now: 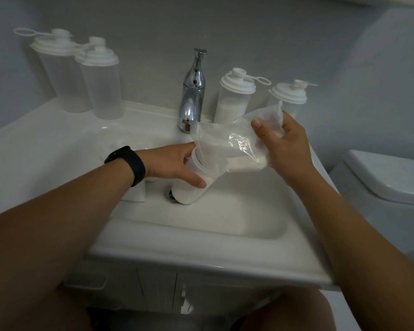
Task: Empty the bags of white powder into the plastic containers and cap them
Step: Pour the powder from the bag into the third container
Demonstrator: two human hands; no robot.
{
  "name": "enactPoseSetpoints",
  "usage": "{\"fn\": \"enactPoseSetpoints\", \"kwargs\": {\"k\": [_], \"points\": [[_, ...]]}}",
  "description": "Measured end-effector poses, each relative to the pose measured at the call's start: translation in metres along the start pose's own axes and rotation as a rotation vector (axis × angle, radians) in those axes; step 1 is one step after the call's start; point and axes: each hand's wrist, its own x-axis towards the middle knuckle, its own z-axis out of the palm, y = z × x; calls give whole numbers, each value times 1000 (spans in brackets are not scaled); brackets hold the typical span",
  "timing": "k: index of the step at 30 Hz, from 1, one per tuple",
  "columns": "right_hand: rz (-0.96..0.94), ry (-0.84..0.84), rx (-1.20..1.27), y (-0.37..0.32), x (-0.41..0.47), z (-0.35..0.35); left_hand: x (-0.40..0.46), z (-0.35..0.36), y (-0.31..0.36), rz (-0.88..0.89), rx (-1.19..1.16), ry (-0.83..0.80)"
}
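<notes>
Over the basin of the white sink (201,237), just in front of the chrome tap (193,91), I have my left hand (175,164) wrapped around an uncapped plastic container (191,185). It stands tilted in the basin, its mouth leaning toward the tap, and white powder shows through its lower half. My right hand (283,144), to the right of the tap, grips a clear bag (237,144) with thumb on top and fingers curled beneath. The bag's open end hangs into the container's mouth, and a heap of white powder sits in the lower corner of the bag by my palm.

Right of the tap, on the back ledge, stands a capped container (233,99) about half full of powder. Beside it, farther from the tap, is another capped container (287,97), partly hidden behind the bag; I cannot tell what it holds. Left of the tap, at the far corner of the ledge, two capped containers (81,72) stand touching each other. A black band (129,163) sits on my left wrist. Well to the right of the tap is a toilet cistern (390,177).
</notes>
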Motion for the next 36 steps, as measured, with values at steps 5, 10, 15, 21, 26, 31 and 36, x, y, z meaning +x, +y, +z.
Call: {"fn": "enactPoseSetpoints", "kwargs": {"k": [5, 10, 15, 21, 26, 31, 36], "points": [[0, 1, -4, 0, 0, 1, 1, 0, -1, 0, 5, 2], [5, 12, -17, 0, 0, 0, 1, 0, -2, -6, -2, 3], [7, -1, -19, 0, -1, 1, 1, 0, -1, -2, 12, 0], [-4, 5, -13, 1, 0, 1, 2, -1, -2, 1, 16, -5], [-4, 10, -11, 0, -1, 1, 1, -1, -1, -1, 31, -3], [6, 23, -2, 1, 0, 0, 2, 0, -3, 1, 1, -6], [-1, 15, -17, 0, 0, 0, 2, -1, -3, -2, 18, -5]]}}
